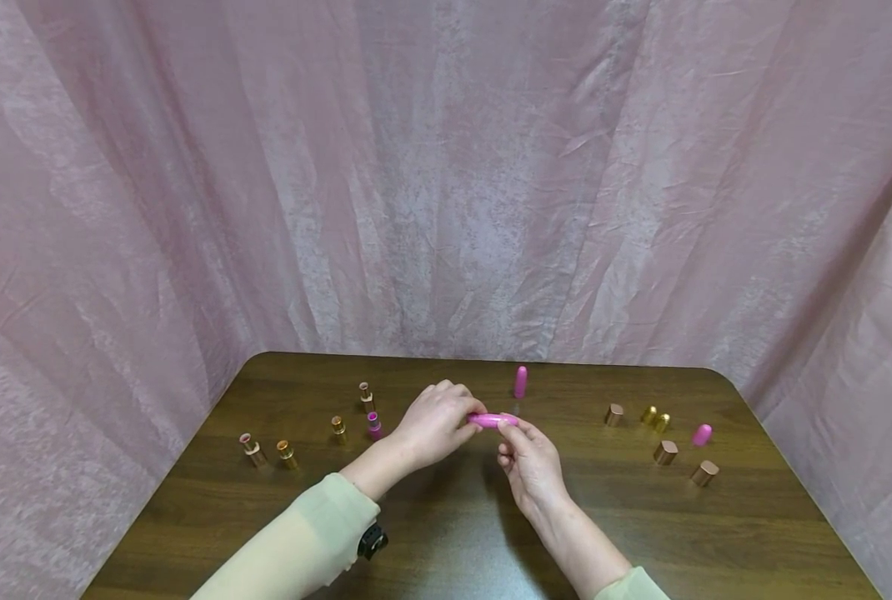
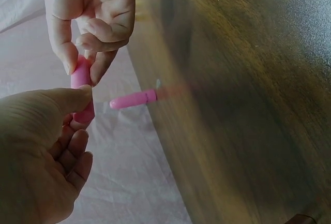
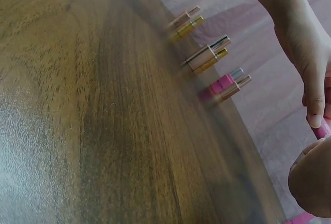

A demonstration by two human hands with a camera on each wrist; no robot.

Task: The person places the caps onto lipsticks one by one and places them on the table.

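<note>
A pink lipstick tube (image 1: 494,421) is held level above the table between both hands. My left hand (image 1: 437,423) pinches its left end between thumb and fingers. At the other end, my right hand (image 1: 533,471) grips it with thumb and fingertips. In the left wrist view the pink tube (image 2: 81,76) shows no clear gap between its parts, though fingers cover some of it. Just beyond the hands stands another pink lipstick (image 1: 520,382), upright. In the right wrist view the held tube (image 3: 321,129) is mostly hidden.
Uncapped lipstick bases stand on the left: rose-gold (image 1: 252,449), gold (image 1: 287,454) and pink (image 1: 374,425). On the right are caps in rose-gold (image 1: 666,452), gold (image 1: 662,423) and pink (image 1: 702,434). The brown wooden table (image 1: 446,550) meets pink curtains (image 1: 453,183) behind.
</note>
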